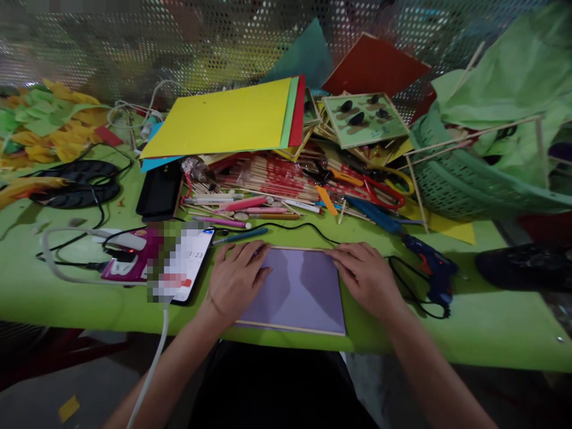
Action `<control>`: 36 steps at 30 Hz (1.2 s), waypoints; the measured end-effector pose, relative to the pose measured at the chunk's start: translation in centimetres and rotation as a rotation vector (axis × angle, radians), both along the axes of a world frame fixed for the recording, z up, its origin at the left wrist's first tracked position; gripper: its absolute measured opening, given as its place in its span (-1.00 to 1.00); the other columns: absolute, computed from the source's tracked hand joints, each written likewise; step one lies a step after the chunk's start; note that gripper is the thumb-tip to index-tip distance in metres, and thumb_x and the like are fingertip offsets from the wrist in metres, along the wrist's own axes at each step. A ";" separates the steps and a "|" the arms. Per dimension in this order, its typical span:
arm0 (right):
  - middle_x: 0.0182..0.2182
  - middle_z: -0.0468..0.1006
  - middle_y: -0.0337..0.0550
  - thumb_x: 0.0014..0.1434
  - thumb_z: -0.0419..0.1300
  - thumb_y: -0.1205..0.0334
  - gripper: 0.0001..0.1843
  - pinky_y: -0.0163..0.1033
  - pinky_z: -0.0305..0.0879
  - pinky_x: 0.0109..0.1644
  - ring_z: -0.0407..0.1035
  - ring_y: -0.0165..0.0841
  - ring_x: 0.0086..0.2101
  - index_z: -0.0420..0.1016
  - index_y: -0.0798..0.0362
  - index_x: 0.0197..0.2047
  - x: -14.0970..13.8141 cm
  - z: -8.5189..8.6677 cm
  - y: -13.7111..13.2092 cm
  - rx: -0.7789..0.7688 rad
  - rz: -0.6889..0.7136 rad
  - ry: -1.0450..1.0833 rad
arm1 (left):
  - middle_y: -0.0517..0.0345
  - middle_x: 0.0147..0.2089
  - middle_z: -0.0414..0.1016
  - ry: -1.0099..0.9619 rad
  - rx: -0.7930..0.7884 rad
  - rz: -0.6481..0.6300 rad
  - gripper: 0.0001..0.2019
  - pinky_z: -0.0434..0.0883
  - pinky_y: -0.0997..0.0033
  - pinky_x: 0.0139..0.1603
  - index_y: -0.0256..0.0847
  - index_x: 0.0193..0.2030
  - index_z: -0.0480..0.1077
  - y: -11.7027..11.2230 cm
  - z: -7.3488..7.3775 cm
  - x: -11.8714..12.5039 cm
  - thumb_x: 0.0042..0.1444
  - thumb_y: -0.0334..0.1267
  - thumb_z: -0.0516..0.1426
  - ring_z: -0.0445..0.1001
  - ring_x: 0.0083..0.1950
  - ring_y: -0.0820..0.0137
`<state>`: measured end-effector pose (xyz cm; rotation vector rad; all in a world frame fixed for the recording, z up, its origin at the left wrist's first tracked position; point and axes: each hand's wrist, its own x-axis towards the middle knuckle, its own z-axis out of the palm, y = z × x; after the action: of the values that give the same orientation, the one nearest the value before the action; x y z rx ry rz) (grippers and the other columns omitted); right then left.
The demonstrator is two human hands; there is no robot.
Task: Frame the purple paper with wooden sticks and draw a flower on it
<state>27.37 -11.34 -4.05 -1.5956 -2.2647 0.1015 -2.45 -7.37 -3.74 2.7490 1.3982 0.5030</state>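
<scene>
A purple card [304, 292] lies flat near the table's front edge. One thin wooden stick [297, 248] runs along its far edge, and a second wooden stick [290, 327] along its near edge. My left hand [236, 277] rests on the card's left side, its bent fingers at the left end of the far stick and its thumb over the purple surface. At the far right corner, my right hand [369, 277] has its fingers pressed together on the other end of that stick. The fingertips partly hide both stick ends.
A blue glue gun [431, 265] with a black cord lies right of the card. Left are a lit phone [192, 262] and a magenta power strip [134, 256]. Behind are pens, scissors [384, 190], stick bundles [272, 176], coloured sheets [218, 119] and a green basket [465, 179].
</scene>
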 end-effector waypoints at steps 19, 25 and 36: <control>-0.03 0.66 -0.02 0.36 0.09 0.35 -0.66 0.00 0.29 -0.11 0.47 -0.09 -0.11 0.57 0.02 0.12 -0.6 0.3 -0.4 0.049 0.023 -0.159 | 0.09 0.22 0.55 0.037 -0.020 0.012 -0.63 0.24 -0.07 0.34 -0.10 0.26 0.42 -0.2 0.4 0.3 0.35 -0.19 0.11 0.56 0.12 0.16; -0.08 0.66 -0.01 0.38 0.11 0.29 -0.70 -0.01 0.32 -0.07 0.47 -0.10 -0.13 0.60 0.05 0.08 -0.3 -0.2 -0.3 0.123 0.012 -0.125 | 0.03 0.21 0.56 -0.208 0.049 0.014 -0.64 0.33 0.11 0.34 -0.16 0.25 0.41 -0.3 -0.2 -1.0 0.37 -0.28 0.05 0.54 0.19 0.27; -0.07 0.62 0.01 0.40 0.09 0.27 -0.66 -0.01 0.36 -0.01 0.44 -0.12 -0.09 0.58 0.07 0.14 -5.7 2.0 1.9 0.078 0.183 -0.046 | 0.12 -0.03 0.68 -0.409 0.050 0.169 -0.81 0.42 0.15 0.15 -0.13 -0.02 0.55 -3.1 -0.6 -3.2 0.34 -0.31 0.11 0.62 -0.03 0.31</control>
<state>21.71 -9.48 -2.08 -1.3626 -2.4153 0.0232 -5.65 -10.51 -4.35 2.3802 1.5230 1.0493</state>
